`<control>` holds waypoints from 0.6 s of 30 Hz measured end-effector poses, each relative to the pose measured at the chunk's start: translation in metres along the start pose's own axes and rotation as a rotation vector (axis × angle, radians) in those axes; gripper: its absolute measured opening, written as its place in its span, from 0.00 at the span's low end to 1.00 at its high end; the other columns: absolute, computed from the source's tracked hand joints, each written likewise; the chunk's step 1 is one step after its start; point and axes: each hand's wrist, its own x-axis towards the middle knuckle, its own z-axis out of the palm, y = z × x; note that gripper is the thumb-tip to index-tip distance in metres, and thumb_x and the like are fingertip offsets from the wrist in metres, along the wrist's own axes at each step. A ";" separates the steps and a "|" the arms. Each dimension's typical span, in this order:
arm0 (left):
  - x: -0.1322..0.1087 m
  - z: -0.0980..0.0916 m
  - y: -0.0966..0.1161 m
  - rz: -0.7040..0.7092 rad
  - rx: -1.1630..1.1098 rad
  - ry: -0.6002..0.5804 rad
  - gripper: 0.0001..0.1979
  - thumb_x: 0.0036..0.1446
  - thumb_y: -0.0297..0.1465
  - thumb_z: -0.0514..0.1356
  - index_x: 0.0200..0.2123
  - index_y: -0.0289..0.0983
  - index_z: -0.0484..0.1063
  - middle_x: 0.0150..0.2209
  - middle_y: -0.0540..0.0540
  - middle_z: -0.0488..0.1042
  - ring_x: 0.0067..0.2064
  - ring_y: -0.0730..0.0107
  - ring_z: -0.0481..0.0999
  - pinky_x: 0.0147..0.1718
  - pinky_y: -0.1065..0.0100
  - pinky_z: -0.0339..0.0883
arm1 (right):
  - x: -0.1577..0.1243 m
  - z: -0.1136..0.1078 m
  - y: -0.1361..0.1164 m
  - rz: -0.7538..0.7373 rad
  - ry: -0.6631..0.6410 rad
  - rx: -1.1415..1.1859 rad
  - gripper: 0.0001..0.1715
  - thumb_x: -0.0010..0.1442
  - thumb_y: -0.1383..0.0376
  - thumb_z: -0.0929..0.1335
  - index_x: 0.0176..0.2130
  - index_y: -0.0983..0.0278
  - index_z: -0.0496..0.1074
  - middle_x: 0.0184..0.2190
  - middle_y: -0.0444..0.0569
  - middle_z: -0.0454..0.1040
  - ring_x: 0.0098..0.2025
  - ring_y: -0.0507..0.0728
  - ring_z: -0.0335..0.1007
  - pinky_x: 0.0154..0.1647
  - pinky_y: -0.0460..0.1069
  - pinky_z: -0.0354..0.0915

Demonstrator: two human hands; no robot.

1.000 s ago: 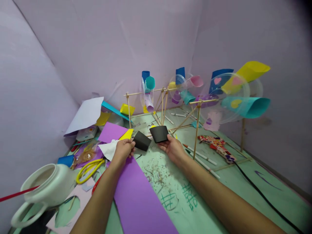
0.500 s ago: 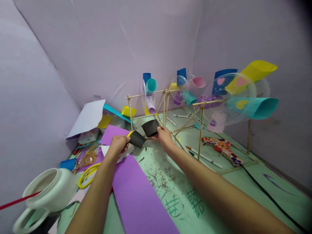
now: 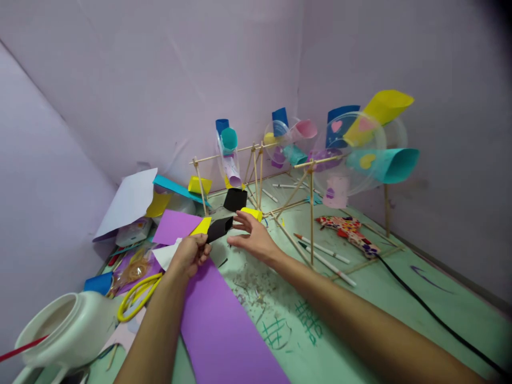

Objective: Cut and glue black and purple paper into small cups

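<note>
My left hand [image 3: 192, 253] is closed at the yellow end of a black and yellow paper piece [image 3: 220, 229], held over the table. My right hand [image 3: 254, 237] is open just to its right, fingers spread and apparently holding nothing. Just beyond the fingers are another black paper piece [image 3: 236, 200] and a yellow paper piece [image 3: 252, 214]; whether they join the held piece I cannot tell. Below the left hand lies a long purple sheet [image 3: 228, 325], with a white paper scrap [image 3: 167, 255] beside the wrist.
Stick frames [image 3: 311, 213] carry clear discs with coloured paper tubes [image 3: 400, 165]. A patterned glue gun [image 3: 350, 234] with a black cord and several markers [image 3: 324, 249] lie at right. At left are a white jug [image 3: 60, 330], a yellow loop [image 3: 140, 298] and a white sheet [image 3: 126, 205].
My right hand has let go of the black paper piece and opened, moving slightly down. My left hand keeps its hold. The view has shifted a little to the right.
</note>
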 end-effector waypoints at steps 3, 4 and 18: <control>-0.005 0.008 -0.004 0.048 0.007 -0.019 0.17 0.58 0.34 0.55 0.49 0.35 0.64 0.48 0.42 0.68 0.44 0.63 0.71 0.41 0.56 0.68 | -0.009 0.003 0.000 0.009 0.059 0.114 0.38 0.34 0.67 0.75 0.47 0.64 0.68 0.45 0.54 0.72 0.40 0.57 0.71 0.39 0.52 0.69; -0.006 0.010 -0.006 0.070 0.010 -0.020 0.17 0.58 0.35 0.55 0.49 0.35 0.64 0.48 0.42 0.68 0.44 0.63 0.71 0.41 0.56 0.68 | -0.010 0.002 0.000 0.027 0.072 0.162 0.35 0.34 0.66 0.75 0.45 0.64 0.69 0.41 0.53 0.74 0.37 0.56 0.72 0.39 0.52 0.68; -0.008 0.019 -0.012 0.387 0.020 0.008 0.09 0.46 0.33 0.57 0.19 0.37 0.60 0.10 0.56 0.63 0.09 0.82 0.56 0.09 0.79 0.43 | -0.012 -0.011 -0.009 0.323 0.099 0.161 0.04 0.47 0.67 0.67 0.25 0.67 0.72 0.20 0.45 0.73 0.18 0.51 0.70 0.19 0.46 0.68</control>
